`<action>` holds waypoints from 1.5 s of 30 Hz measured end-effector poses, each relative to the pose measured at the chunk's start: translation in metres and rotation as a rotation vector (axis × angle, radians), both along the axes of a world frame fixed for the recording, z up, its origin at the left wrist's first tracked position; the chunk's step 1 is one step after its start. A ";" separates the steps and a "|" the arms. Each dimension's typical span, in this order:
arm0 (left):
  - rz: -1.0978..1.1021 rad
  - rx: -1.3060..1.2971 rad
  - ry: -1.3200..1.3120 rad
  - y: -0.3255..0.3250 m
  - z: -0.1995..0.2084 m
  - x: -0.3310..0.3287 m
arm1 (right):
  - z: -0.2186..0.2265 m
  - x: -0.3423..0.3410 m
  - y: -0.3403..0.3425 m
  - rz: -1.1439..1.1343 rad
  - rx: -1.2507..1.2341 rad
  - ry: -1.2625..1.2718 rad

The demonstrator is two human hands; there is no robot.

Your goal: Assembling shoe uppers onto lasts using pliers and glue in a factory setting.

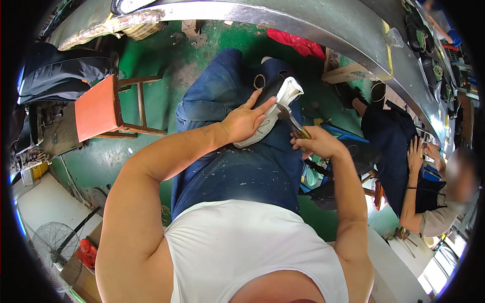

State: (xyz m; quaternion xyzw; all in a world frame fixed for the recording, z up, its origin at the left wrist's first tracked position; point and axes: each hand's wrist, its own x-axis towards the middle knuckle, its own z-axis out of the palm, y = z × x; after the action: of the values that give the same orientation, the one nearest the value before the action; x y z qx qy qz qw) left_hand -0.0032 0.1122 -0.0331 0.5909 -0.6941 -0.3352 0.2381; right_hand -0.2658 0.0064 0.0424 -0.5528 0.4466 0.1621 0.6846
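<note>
A shoe (264, 128) with black and white parts rests across my thighs, its pale side facing up. My left hand (245, 121) lies over the shoe's left side and steadies it, fingers partly spread along its edge. In my right hand (319, 143) are metal pincers (290, 120) with a curved head, their grip wrapped by my fingers. The head is at the shoe's right edge; whether the jaws bite on it cannot be made out. Dark blue, flecked cloth (237, 177) covers my lap.
A long metal-edged bench (313, 35) curves across the far side, with dark shoes (417, 35) at its right. An orange-seated stool (98, 108) stands at left. A co-worker (437, 202) sits at right. A red cloth (297, 42) lies under the bench; a fan (56, 250) stands lower left.
</note>
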 end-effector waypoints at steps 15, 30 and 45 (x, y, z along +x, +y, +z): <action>-0.059 0.222 -0.155 -0.010 0.022 -0.003 | -0.038 0.032 0.007 0.099 -0.903 -0.021; 0.262 0.673 0.835 -0.037 0.046 0.024 | -0.031 -0.003 0.046 -0.515 -0.289 -0.166; 0.220 0.161 1.389 -0.016 0.095 0.009 | -0.018 0.090 0.012 -0.792 -0.067 -0.576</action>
State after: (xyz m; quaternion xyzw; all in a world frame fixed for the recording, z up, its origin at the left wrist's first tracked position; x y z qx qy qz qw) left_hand 0.0057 0.0959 0.0620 0.3228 -0.2911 -0.6589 0.6140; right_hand -0.1759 0.0186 0.0246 -0.3845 0.4199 -0.2847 0.7712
